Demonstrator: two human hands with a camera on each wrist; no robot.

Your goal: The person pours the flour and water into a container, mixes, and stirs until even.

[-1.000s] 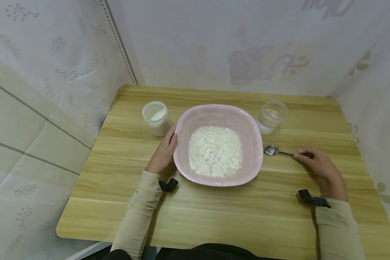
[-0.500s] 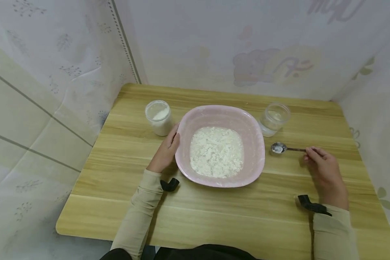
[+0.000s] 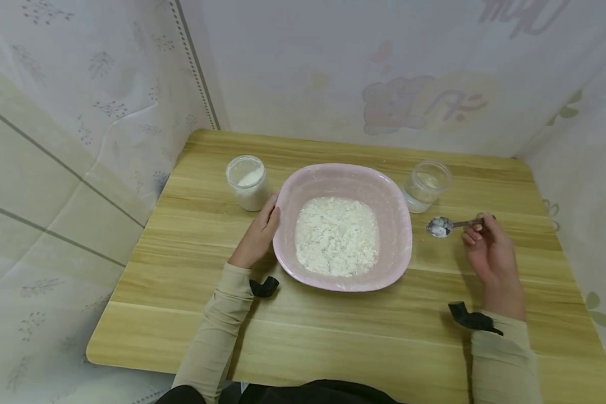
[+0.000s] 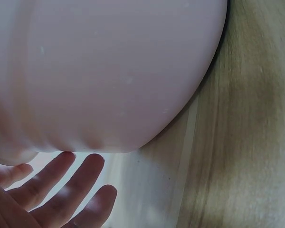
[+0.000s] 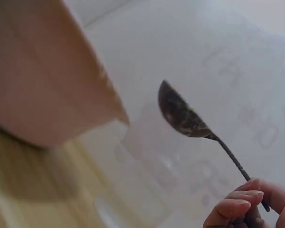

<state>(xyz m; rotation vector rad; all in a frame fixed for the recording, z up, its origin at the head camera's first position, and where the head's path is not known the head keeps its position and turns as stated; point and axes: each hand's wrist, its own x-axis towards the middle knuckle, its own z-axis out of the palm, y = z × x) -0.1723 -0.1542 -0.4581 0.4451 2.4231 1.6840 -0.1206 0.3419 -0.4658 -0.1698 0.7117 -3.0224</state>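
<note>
A pink basin (image 3: 403, 247) stands mid-table with a lumpy white flour-like mixture (image 3: 337, 235) inside. My left hand (image 3: 255, 238) rests against its left side near the rim. In the left wrist view, the fingers (image 4: 83, 178) are extended, with fingertips at the basin's outer wall (image 4: 114, 71). To the right of the basin, my right hand (image 3: 495, 264) pinches a metal spoon (image 3: 440, 226) by the end of its handle. White residue coats the spoon's bowl. The right wrist view shows the spoon (image 5: 183, 114) raised beside the basin, the fingers (image 5: 235, 206) curled at its handle.
A clear jar (image 3: 247, 191) of white powder stands left of the basin, close to my left fingertips. Behind the basin's right side is a clear jar (image 3: 426, 188) with transparent contents. The wooden table (image 3: 333, 336) meets patterned wall sheeting (image 3: 308, 67) at the back.
My right hand has lifted the spoon off the table, drawing it slightly right, away from the basin, and has turned upright. The left hand stays at the basin's side.
</note>
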